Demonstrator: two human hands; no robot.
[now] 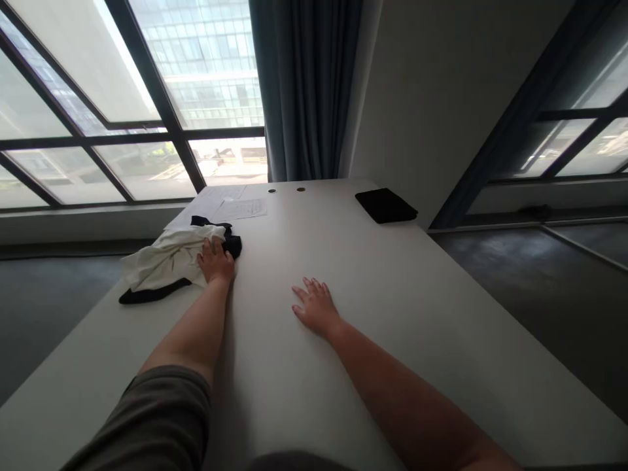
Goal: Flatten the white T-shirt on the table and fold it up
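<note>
Sleeve: a grey sleeve (157, 418) is worn on the left arm, and its hem is seen closest to the camera at the lower left.

Window: a tall dark-framed window (147, 157) is set along the left side, with a glass-fronted building seen through it.

Cloth: a crumpled white-and-black cloth (167, 258) is heaped near the left edge of a white table (392, 294), with black fabric showing at both ends.

Left hand: the left hand (214, 260) is laid palm down on the cloth, near its right end. The fingers are held close together; whether they are clamped on the fabric cannot be told.

Papers: printed papers (240, 209) are laid on the table just beyond the cloth.

Table fittings: two round grommets (271, 191) are set near the far edge of the table.

Right hand: the right hand (316, 307) is pressed flat on the bare tabletop, well apart from the cloth, with its fingers spread apart.

Black item: a folded black item (386, 205) is placed at the far right of the table.

Curtain: a blue-grey curtain (304, 85) is hung behind the table, beside a pale wall.
</note>
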